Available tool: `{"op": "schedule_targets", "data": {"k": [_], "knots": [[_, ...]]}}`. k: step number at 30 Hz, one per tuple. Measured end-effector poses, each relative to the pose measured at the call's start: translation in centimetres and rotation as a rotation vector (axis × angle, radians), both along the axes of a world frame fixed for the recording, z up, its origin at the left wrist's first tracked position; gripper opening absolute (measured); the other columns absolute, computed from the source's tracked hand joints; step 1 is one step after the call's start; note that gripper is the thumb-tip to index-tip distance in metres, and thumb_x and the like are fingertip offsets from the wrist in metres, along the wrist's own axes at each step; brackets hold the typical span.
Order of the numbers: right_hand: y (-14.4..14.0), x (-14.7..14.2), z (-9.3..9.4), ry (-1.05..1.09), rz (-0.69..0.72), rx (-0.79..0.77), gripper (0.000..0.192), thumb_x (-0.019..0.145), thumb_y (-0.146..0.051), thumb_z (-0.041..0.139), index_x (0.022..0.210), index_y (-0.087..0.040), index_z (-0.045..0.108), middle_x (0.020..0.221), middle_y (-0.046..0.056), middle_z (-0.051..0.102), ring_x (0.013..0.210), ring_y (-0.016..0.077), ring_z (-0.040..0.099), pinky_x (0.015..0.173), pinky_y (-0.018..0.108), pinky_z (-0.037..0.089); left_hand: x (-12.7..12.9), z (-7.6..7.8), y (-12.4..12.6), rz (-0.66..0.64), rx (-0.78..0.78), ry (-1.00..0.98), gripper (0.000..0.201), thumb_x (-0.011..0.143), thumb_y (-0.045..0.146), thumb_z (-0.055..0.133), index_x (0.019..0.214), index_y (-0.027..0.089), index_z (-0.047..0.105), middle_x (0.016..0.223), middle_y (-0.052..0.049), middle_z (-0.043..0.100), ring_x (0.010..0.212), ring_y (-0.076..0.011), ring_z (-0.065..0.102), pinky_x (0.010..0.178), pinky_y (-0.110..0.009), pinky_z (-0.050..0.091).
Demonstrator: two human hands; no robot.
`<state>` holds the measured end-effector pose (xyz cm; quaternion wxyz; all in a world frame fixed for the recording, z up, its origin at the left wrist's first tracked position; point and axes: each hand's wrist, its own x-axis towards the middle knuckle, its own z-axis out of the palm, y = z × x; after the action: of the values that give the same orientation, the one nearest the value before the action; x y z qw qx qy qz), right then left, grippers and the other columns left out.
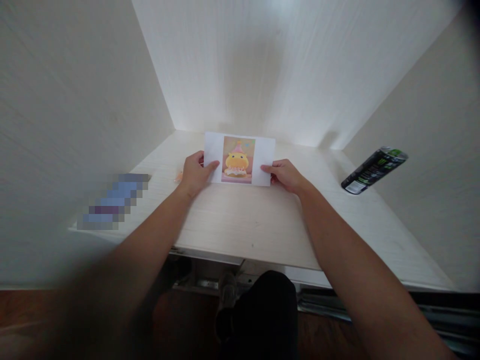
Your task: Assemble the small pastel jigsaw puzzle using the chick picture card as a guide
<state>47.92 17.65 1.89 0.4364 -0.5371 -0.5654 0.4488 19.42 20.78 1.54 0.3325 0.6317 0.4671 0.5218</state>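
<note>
A white sheet of paper (239,158) with a printed picture of a yellow cartoon figure in a party hat is held up over the pale wooden desk (240,220). My left hand (195,173) pinches its lower left corner, thumb on the front. Its lower right edge is pinched by my right hand (285,174). The sheet faces me, its bottom edge close to the desktop.
A black and green drink can (373,170) stands on the desk at the right, near the wall. A blurred blue object (114,200) lies at the left. A small orange thing (178,176) peeks out behind my left hand. Walls close in on three sides.
</note>
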Motion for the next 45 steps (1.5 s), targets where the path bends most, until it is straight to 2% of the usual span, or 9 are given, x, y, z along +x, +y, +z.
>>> {"op": "schedule_targets", "data": {"k": [13, 19, 23, 27, 31, 34, 37, 41, 45], "knots": [[0.1, -0.2, -0.3, -0.124, -0.016, 0.056, 0.034, 0.076, -0.048, 0.067, 0.075, -0.014, 0.071, 0.063, 0.003, 0.063, 0.047, 0.0106, 0.047, 0.045, 0.025, 0.036, 0.2, 0.6, -0.3, 0.035, 0.085, -0.082, 0.032, 0.066, 0.027, 0.076, 0.093, 0.016, 0.062, 0.09, -0.006, 0.071, 0.079, -0.0184, 0.067, 0.071, -0.031, 0.056], [-0.6, -3.3, 0.4, -0.398, -0.621, 0.515, 0.027, 0.074, -0.041, 0.07, 0.085, -0.018, 0.063, 0.077, 0.001, 0.059, 0.071, 0.0153, 0.051, 0.072, 0.033, 0.046, 0.9, 1.3, -1.4, 0.276, 0.311, -0.015, 0.028, 0.073, 0.028, 0.071, 0.095, 0.016, 0.06, 0.089, -0.002, 0.068, 0.079, -0.0151, 0.065, 0.069, -0.025, 0.054], [-2.7, -7.7, 1.4, -0.139, -0.272, 0.497, 0.04, 0.077, -0.054, 0.066, 0.097, -0.019, 0.063, 0.094, 0.006, 0.065, 0.078, 0.0166, 0.059, 0.07, 0.031, 0.049, 2.8, 1.4, -3.8, 0.36, 0.447, 0.123, 0.028, 0.08, 0.03, 0.067, 0.104, 0.017, 0.061, 0.091, -0.002, 0.067, 0.075, -0.0135, 0.065, 0.062, -0.021, 0.053], [-4.3, -10.7, 1.7, 0.164, -0.03, 0.456, 0.054, 0.074, -0.055, 0.071, 0.118, -0.025, 0.058, 0.114, 0.006, 0.065, 0.095, 0.0184, 0.063, 0.074, 0.03, 0.053, 4.6, 1.6, -6.2, 0.016, 0.5, 0.236, 0.037, 0.083, 0.029, 0.065, 0.117, 0.018, 0.058, 0.105, -0.006, 0.068, 0.08, -0.0135, 0.067, 0.057, -0.018, 0.054], [-3.8, -10.4, 1.1, 0.251, -0.219, 0.444, 0.037, 0.08, -0.053, 0.065, 0.096, -0.02, 0.065, 0.088, 0.002, 0.069, 0.08, 0.0166, 0.063, 0.076, 0.032, 0.054, 4.9, 1.9, -7.2, -0.341, 0.553, 0.286, 0.046, 0.087, 0.027, 0.059, 0.131, 0.019, 0.051, 0.127, -0.012, 0.06, 0.11, -0.0201, 0.061, 0.078, -0.028, 0.06], [-2.5, -9.0, 0.8, 0.371, -0.349, 0.367, 0.034, 0.082, -0.05, 0.063, 0.091, -0.017, 0.068, 0.088, 0.005, 0.071, 0.079, 0.0188, 0.066, 0.075, 0.035, 0.054, 4.7, 1.7, -6.7, -0.338, 0.555, 0.267, 0.048, 0.089, 0.031, 0.058, 0.136, 0.023, 0.048, 0.133, -0.012, 0.056, 0.118, -0.0221, 0.056, 0.086, -0.034, 0.059], [-1.7, -7.2, 1.2, 0.5, -0.244, 0.237, 0.033, 0.077, -0.045, 0.071, 0.095, -0.017, 0.069, 0.095, 0.007, 0.073, 0.087, 0.023, 0.068, 0.08, 0.04, 0.056, 4.4, 1.2, -5.4, -0.167, 0.418, 0.11, 0.057, 0.086, 0.04, 0.065, 0.137, 0.025, 0.046, 0.14, -0.013, 0.049, 0.127, -0.0259, 0.049, 0.099, -0.043, 0.051], [-1.6, -4.7, 2.3, 0.652, 0.073, 0.008, 0.036, 0.074, -0.039, 0.076, 0.102, -0.018, 0.068, 0.102, 0.009, 0.074, 0.099, 0.0266, 0.068, 0.086, 0.043, 0.057, 3.7, 0.7, -3.7, -0.152, -0.058, -0.238, 0.086, 0.079, 0.054, 0.07, 0.148, 0.027, 0.028, 0.153, -0.017, 0.035, 0.142, -0.0309, 0.033, 0.111, -0.052, 0.034], [-1.5, -2.8, 2.3, 0.676, 0.164, -0.052, 0.034, 0.078, -0.037, 0.072, 0.105, -0.018, 0.067, 0.104, 0.009, 0.074, 0.099, 0.0262, 0.069, 0.088, 0.042, 0.057, 2.9, 1.1, -3.6, -0.268, -0.305, -0.485, 0.091, 0.071, 0.041, 0.08, 0.146, 0.023, 0.033, 0.136, -0.018, 0.055, 0.124, -0.0282, 0.057, 0.105, -0.047, 0.043]]}}
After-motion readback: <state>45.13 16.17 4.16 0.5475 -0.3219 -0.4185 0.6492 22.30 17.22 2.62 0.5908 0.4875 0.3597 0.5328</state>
